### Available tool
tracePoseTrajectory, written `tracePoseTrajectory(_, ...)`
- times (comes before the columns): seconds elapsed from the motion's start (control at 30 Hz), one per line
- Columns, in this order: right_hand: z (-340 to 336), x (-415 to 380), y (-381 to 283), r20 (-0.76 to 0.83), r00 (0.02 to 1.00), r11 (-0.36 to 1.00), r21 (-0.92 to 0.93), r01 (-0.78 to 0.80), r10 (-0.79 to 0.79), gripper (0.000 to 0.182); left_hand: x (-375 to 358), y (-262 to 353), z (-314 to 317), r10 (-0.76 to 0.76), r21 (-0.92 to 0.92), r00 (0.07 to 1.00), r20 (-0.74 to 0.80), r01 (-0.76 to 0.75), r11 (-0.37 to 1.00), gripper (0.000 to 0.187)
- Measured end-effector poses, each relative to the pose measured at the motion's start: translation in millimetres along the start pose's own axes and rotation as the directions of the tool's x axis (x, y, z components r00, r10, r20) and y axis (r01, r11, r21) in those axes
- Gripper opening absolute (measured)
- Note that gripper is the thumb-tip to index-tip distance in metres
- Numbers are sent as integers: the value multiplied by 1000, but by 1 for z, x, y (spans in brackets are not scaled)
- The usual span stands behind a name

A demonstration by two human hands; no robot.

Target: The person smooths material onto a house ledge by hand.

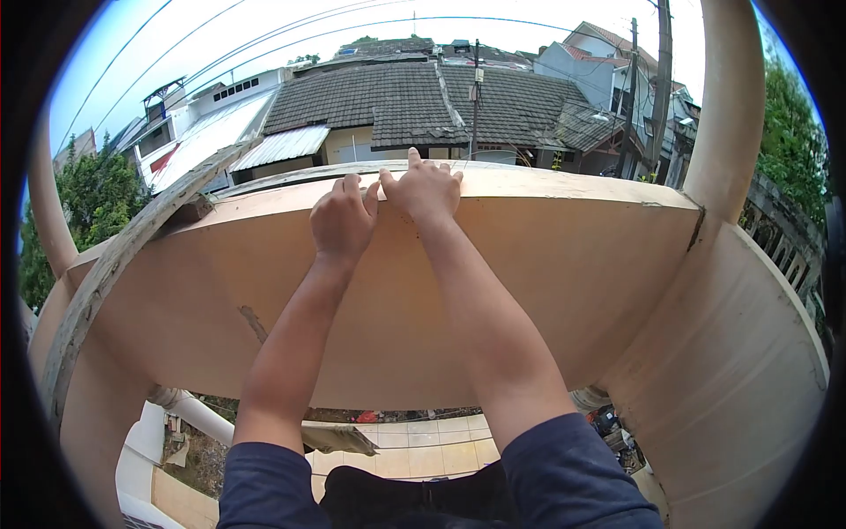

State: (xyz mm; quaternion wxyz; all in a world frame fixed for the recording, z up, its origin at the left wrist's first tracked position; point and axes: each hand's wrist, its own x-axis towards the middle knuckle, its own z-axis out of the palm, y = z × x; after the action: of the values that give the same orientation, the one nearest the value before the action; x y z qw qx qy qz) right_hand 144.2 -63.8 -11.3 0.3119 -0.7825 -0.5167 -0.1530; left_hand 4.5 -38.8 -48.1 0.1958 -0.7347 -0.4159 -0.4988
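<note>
Both my arms reach forward to the top of a peach-coloured concrete parapet (pixel 546 187). My left hand (pixel 344 218) rests at its near edge, with fingers bent over the top and the thumb apart. Just right of it, my right hand (pixel 426 188) lies on the top surface, fingers spread and the index finger pointing forward. The two hands are close together. A thin weathered strip (pixel 291 179) runs along the far side of the ledge by my fingers. No loose object shows in either hand; the undersides of both are hidden.
A long rough wooden beam (pixel 119 260) slants across the left side. Round columns (pixel 727 106) rise at both ends of the parapet. Below is a drop to a tiled surface (pixel 423 441) and a pale pipe (pixel 201 416). Tiled roofs (pixel 352 97) and overhead wires lie beyond.
</note>
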Motion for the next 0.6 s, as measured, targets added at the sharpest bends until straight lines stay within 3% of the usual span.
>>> tracePoseTrajectory(0.03, -1, 0, 0, -1, 1000, 1000, 4, 2, -2, 81, 0, -2, 1, 0, 4, 1000, -2, 0, 1000, 42)
tracePoseTrajectory(0.1, -4, -2, -1, 15, 1000, 1000, -4, 0, 0, 80, 1, -6, 3, 62, 46, 984, 165, -71, 996, 43)
tracePoseTrajectory(0.13, -5, -2, -2, 11, 1000, 1000, -7, 7, -7, 80, 8, 2, -8, 58, 46, 986, 158, -66, 997, 43)
tracePoseTrajectory(0.2, -7, -3, -3, 20, 1000, 1000, -7, -12, 12, 80, 29, 15, -25, -139, 196, 842, 521, 40, 980, 37)
tracePoseTrajectory(0.27, -8, -2, -3, 46, 999, 999, -41, -13, 15, 82, 46, -3, -15, 11, 151, 759, 651, -144, 978, 39)
tracePoseTrajectory(0.3, -8, -2, -2, 68, 997, 997, -69, -18, 23, 83, 58, -10, -10, -3, 131, 665, 747, -142, 981, 46)
tracePoseTrajectory(0.37, -8, -2, -3, 74, 997, 997, -72, -19, 24, 84, 62, -36, 44, 24, 103, 685, 728, -143, 984, 49)
tracePoseTrajectory(0.4, -7, -1, -3, 78, 996, 997, -71, -27, 33, 84, 62, -35, 42, 55, 77, 703, 709, -155, 985, 52)
tracePoseTrajectory(0.43, -6, -1, -3, 77, 997, 998, -67, -21, 26, 84, 50, -33, 41, 77, 116, 806, 586, -178, 977, 52)
tracePoseTrajectory(0.53, -3, -3, -4, 12, 1000, 999, -35, -6, 6, 83, 37, -21, 13, 97, -1, 836, 540, -115, 993, 55)
tracePoseTrajectory(0.57, -4, -3, -4, 21, 1000, 999, -47, -6, 7, 84, 23, -12, 2, 89, -62, 936, 339, -72, 995, 55)
tracePoseTrajectory(0.6, -6, -3, -4, 28, 1000, 998, -60, -10, 12, 84, 17, -13, 2, 98, -61, 939, 331, -82, 995, 55)
